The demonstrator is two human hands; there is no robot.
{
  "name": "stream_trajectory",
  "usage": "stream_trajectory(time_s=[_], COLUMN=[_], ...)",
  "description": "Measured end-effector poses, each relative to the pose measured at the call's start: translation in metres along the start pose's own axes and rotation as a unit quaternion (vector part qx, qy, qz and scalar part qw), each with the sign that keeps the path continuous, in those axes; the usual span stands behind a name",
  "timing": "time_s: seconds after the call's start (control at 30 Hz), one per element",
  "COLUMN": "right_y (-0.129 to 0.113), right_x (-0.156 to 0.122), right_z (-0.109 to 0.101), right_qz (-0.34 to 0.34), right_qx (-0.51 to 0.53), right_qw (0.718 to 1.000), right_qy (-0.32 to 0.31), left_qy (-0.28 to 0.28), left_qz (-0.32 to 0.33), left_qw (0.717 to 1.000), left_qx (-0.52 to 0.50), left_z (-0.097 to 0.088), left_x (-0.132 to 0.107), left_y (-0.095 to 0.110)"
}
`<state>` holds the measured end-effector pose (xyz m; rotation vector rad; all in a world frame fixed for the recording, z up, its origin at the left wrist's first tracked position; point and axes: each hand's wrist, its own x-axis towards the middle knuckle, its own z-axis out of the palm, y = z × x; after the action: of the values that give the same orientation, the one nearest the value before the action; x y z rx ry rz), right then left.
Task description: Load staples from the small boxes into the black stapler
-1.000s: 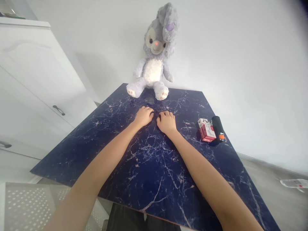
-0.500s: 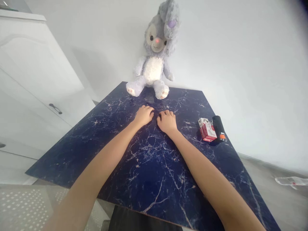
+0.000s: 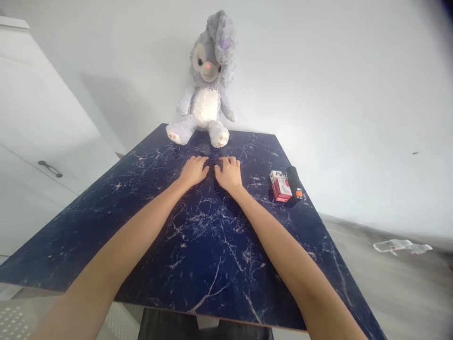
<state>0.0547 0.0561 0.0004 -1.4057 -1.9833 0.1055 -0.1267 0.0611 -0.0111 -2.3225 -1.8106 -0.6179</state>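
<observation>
My left hand [image 3: 194,170] rests palm down on the dark blue marbled table [image 3: 208,245], with its fingers a little bent and apart. Close beside it, across a small gap, my right hand [image 3: 229,173] lies in the same way, its thumb pointing toward the left one. Neither holds anything. Just beyond both hands sits a large lilac plush rabbit [image 3: 207,106] with a white belly, leaning on the wall, its feet toward me.
To the right on the table stand a small red and white box [image 3: 281,187] and a black cylinder [image 3: 293,182] with an orange band. A white cabinet [image 3: 35,118] is at left. Clear plastic bottles [image 3: 401,246] lie on the floor at right.
The view has turned to the right, so the table, rabbit and box appear farther left. Both hands stay on the table in nearly the same spot; the right one looks slightly farther forward.
</observation>
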Motion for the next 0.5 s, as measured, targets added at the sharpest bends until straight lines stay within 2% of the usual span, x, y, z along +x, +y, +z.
stream_trajectory(time_s=[0.1,0.17,0.27,0.37,0.5], right_y=[0.005,0.008,0.01,0.009,0.007], right_x=[0.009,0.009,0.002,-0.004,-0.006], right_z=[-0.009,-0.012,-0.012,-0.009,-0.007], right_qz=[0.015,0.018,-0.019,-0.074,-0.087], right_qx=[0.01,0.012,0.001,-0.033,-0.051], right_qw=[0.999,0.998,0.999,0.987,0.984], right_qy=[0.048,0.051,-0.039,-0.139,-0.146], left_qy=[0.002,0.001,-0.004,-0.005,-0.008], left_qz=[0.001,0.006,0.007,0.003,0.007], left_qw=[1.0,1.0,1.0,1.0,1.0], left_qx=[0.006,0.004,0.0,0.003,0.0], left_z=[0.001,0.0,-0.002,-0.003,-0.004], left_x=[0.0,0.0,-0.001,-0.003,-0.004], left_y=[0.0,0.001,0.002,0.002,0.001])
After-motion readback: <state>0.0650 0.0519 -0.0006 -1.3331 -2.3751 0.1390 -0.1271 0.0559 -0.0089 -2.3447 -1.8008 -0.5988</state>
